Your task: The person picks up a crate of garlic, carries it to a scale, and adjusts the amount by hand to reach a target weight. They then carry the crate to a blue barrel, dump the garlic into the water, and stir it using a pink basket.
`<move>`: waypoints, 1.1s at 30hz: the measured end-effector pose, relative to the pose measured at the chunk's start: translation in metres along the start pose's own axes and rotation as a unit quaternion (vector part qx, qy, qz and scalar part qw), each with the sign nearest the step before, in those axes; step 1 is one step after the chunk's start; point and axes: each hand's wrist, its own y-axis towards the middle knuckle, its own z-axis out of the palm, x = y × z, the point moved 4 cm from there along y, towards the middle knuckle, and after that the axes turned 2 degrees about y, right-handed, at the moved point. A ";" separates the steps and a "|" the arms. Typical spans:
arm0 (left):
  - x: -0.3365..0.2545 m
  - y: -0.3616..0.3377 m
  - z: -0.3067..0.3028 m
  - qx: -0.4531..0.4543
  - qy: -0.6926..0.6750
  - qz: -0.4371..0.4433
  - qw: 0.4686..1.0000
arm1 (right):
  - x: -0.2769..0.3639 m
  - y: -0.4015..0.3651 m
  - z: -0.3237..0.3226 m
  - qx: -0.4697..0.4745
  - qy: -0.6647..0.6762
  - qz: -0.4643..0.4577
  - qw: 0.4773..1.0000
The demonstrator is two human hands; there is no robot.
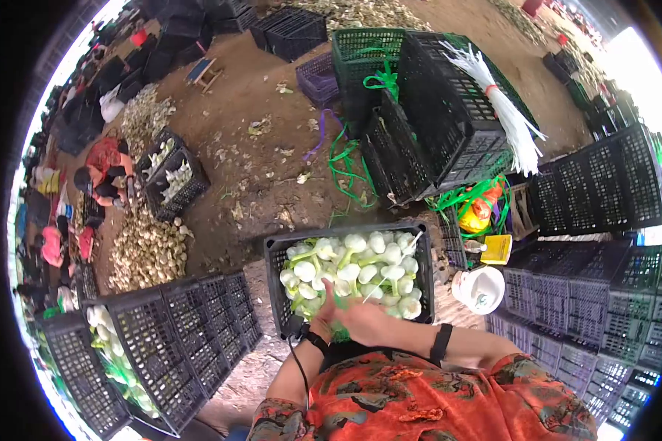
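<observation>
A black plastic crate (270, 268) full of white garlic bulbs (349, 273) with pale green stems stands right in front of me. Over its near edge my left hand (324, 312) is held with the thumb up, its other fingers mostly hidden. My right hand (364, 321) is smeared by motion and meets the left one above the near bulbs. Something green and blurred shows at the hands; I cannot make out whether either holds it. A thin white strip (376, 289) lies across the bulbs close to my right hand.
Stacked black crates (456, 140) stand ahead, with a bundle of white strips (504, 110) on top. More crates (184, 345) flank me at left. A white bucket (484, 289) is at right. A person (110, 169) sits by a garlic pile (151, 250) at far left.
</observation>
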 end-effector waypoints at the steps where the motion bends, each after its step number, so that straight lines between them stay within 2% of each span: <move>1: 0.000 0.001 0.000 -0.010 -0.001 0.009 1.000 | 0.004 -0.007 0.006 0.011 0.005 0.041 0.999; 4: 0.003 0.007 0.001 -0.033 0.013 0.020 0.999 | -0.012 -0.017 0.036 -0.055 0.089 0.102 0.989; 6: 0.005 0.010 0.002 -0.042 0.025 0.020 0.999 | -0.020 -0.020 0.051 -0.083 0.087 0.095 0.988; 12: 0.012 0.003 0.001 -0.086 0.059 0.061 0.993 | -0.030 -0.042 0.057 -0.160 0.147 0.019 0.976; 14: 0.014 -0.001 0.004 -0.087 0.064 0.071 0.992 | -0.036 -0.045 0.061 -0.215 0.176 -0.030 0.960; 15: 0.015 -0.003 0.010 -0.078 0.068 0.067 0.992 | -0.037 -0.047 0.063 -0.186 0.181 0.007 0.966; 17: 0.013 -0.003 0.022 -0.048 0.074 0.032 0.996 | -0.038 -0.044 0.069 -0.180 0.172 0.010 0.969; 19: 0.012 -0.002 0.033 -0.012 0.062 -0.036 0.997 | -0.030 -0.043 0.064 -0.173 0.167 0.017 0.971; 21: 0.009 -0.001 0.032 0.009 0.030 -0.099 0.995 | -0.026 -0.040 0.065 -0.077 0.157 0.048 0.983; 22: 0.007 0.001 0.031 0.034 -0.002 -0.153 0.988 | -0.024 -0.036 0.066 -0.080 0.159 0.048 0.983; 24: 0.011 0.005 0.015 0.032 0.016 -0.159 0.987 | -0.020 -0.035 0.071 -0.077 0.091 0.071 0.990; 26: 0.011 0.012 -0.008 -0.009 0.144 -0.078 0.987 | -0.018 -0.043 0.068 -0.102 0.062 0.073 0.990; 27: 0.015 0.016 -0.012 -0.006 0.147 -0.078 0.986 | -0.018 -0.047 0.064 -0.123 0.030 0.071 0.989; 28: 0.020 0.020 -0.017 -0.041 -0.013 -0.087 0.995 | -0.023 -0.053 0.065 -0.125 0.027 0.071 0.989; 29: 0.023 0.023 -0.023 -0.076 -0.175 -0.094 0.977 | -0.026 -0.063 0.063 -0.170 0.089 0.028 0.981; 30: 0.023 0.028 -0.028 -0.076 -0.174 -0.093 0.977 | -0.028 -0.073 0.061 -0.213 0.151 -0.016 0.965; 31: 0.023 0.030 -0.035 -0.106 -0.158 -0.094 0.977 | -0.027 -0.082 0.049 -0.212 0.152 -0.017 0.965; 33: 0.024 0.029 -0.040 -0.137 -0.145 -0.092 0.976 | -0.029 -0.101 0.012 -0.349 0.109 -0.056 0.929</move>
